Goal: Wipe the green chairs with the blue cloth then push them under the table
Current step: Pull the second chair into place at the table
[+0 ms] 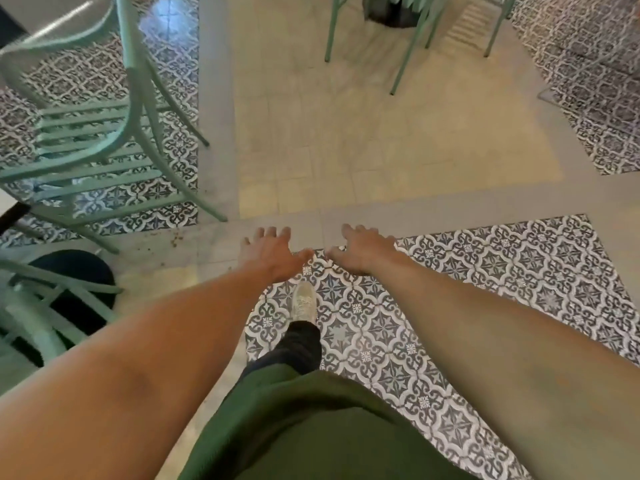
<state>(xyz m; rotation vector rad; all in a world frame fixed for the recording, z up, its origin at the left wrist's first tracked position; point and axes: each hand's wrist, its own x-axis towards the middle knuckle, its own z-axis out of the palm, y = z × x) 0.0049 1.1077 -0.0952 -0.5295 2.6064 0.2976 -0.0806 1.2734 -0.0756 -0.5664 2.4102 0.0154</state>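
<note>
Green metal makes up the slatted chair (83, 143) at the upper left, standing on patterned tile beside the edge of a pale surface (7, 202) at the far left. A second green chair (45, 306) sits at the lower left, its curved back blurred, over a round black base (72, 271). More green chair legs (412, 46) stand at the top centre around a dark pedestal (only partly in view). No blue cloth shows anywhere. Both arms reach forward over the floor (381, 150): the left hand (270, 252) and the right hand (363, 251) are side by side, thumbs nearly meeting, fingers spread wide and holding nothing. Below them one pale shoe (304, 303) steps on the patterned tiles.
</note>
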